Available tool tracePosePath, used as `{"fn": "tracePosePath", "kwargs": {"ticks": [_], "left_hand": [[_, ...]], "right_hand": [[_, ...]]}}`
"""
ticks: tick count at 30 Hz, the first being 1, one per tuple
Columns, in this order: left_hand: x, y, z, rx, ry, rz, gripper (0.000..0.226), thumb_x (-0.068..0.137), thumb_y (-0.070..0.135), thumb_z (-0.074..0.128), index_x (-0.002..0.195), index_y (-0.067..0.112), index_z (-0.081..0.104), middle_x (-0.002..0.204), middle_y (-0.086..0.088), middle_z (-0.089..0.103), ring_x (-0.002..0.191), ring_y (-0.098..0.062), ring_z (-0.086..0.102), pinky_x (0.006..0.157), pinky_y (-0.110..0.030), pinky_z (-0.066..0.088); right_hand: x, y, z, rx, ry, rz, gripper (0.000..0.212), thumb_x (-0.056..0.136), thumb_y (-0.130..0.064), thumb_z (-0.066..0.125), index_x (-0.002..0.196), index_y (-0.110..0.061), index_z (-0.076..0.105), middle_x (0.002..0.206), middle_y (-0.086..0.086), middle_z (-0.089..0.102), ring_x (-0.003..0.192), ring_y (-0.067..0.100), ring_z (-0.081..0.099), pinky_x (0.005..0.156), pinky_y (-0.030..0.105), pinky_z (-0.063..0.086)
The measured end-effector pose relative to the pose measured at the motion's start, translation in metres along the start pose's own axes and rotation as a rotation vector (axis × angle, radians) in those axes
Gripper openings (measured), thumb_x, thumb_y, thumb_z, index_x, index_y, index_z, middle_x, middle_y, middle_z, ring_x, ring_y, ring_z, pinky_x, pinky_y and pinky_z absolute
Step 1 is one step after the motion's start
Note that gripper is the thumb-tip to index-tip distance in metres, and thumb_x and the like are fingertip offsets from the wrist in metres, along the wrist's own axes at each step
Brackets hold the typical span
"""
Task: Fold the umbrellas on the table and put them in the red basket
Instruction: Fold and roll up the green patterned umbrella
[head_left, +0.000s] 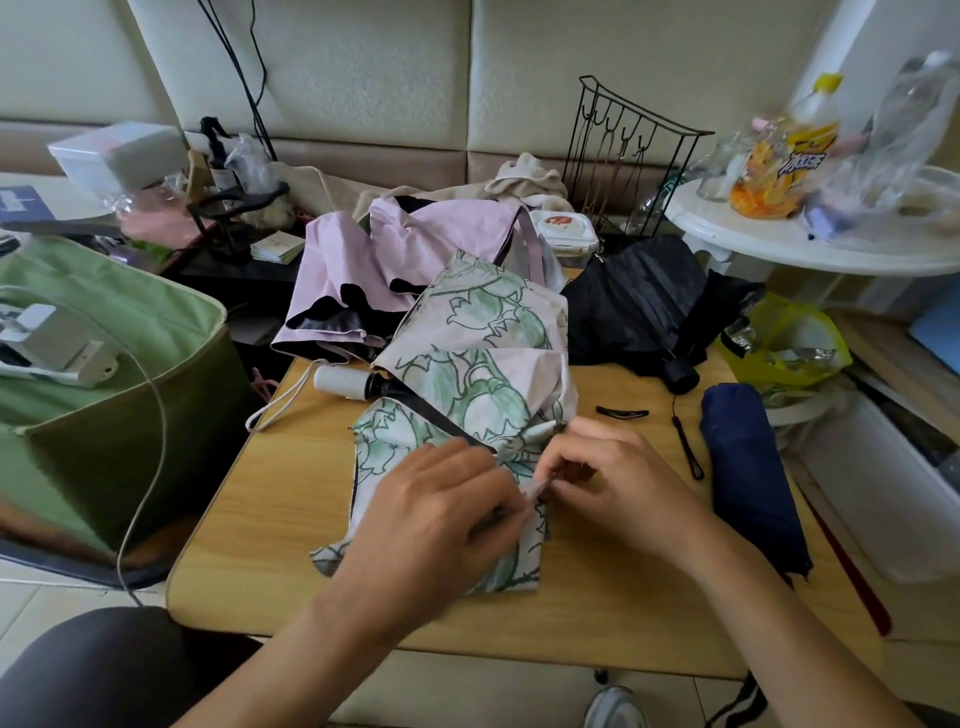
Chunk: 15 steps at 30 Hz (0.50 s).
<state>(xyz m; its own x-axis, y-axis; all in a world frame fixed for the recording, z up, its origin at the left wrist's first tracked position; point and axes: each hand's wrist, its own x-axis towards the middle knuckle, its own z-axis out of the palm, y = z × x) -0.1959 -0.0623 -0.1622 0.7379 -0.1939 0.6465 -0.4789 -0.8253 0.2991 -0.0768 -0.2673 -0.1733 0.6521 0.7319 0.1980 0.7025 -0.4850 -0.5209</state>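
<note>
A floral umbrella (483, 338), pale with green leaf print, lies loose across the wooden table (249, 519), its white handle (340, 381) pointing left. My left hand (436, 525) and my right hand (618, 483) meet at its near end, both pinching a fold of the fabric. Behind it lies a pink umbrella (358, 260) with black lining, unfolded. At the back right a black umbrella (639, 301) is loosely collapsed. A navy umbrella (748, 467) lies folded near the table's right edge. No red basket is in view.
A green fabric bin (119, 395) holding white devices stands left of the table. A black hair clip (622, 413) lies on the tabletop. A black wire rack (618, 156) and a white round table (800, 239) with bottles stand behind. A yellow bag (779, 332) sits at right.
</note>
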Motion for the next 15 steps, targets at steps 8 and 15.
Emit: {"fn": "tracePosePath", "kwargs": {"ticks": [8, 15], "left_hand": [[-0.026, 0.002, 0.015, 0.021, -0.431, 0.07, 0.037, 0.083, 0.064, 0.066, 0.099, 0.031, 0.059, 0.096, 0.013, 0.056, 0.087, -0.01, 0.052, 0.072, -0.026, 0.048], [-0.027, -0.007, 0.016, 0.059, -0.397, -0.071, 0.026, 0.089, 0.053, 0.057, 0.105, 0.031, 0.057, 0.099, 0.014, 0.058, 0.089, -0.012, 0.058, 0.07, -0.029, 0.053]], "right_hand": [[-0.005, 0.0, 0.003, -0.08, -0.099, 0.085, 0.016, 0.099, -0.025, 0.063, 0.104, -0.039, 0.07, 0.094, -0.025, 0.05, 0.089, -0.002, 0.053, 0.072, 0.019, 0.042], [-0.003, 0.0, 0.001, -0.066, -0.124, 0.084, 0.025, 0.096, -0.019, 0.068, 0.109, -0.04, 0.067, 0.101, -0.023, 0.052, 0.096, -0.002, 0.054, 0.08, 0.022, 0.048]]}}
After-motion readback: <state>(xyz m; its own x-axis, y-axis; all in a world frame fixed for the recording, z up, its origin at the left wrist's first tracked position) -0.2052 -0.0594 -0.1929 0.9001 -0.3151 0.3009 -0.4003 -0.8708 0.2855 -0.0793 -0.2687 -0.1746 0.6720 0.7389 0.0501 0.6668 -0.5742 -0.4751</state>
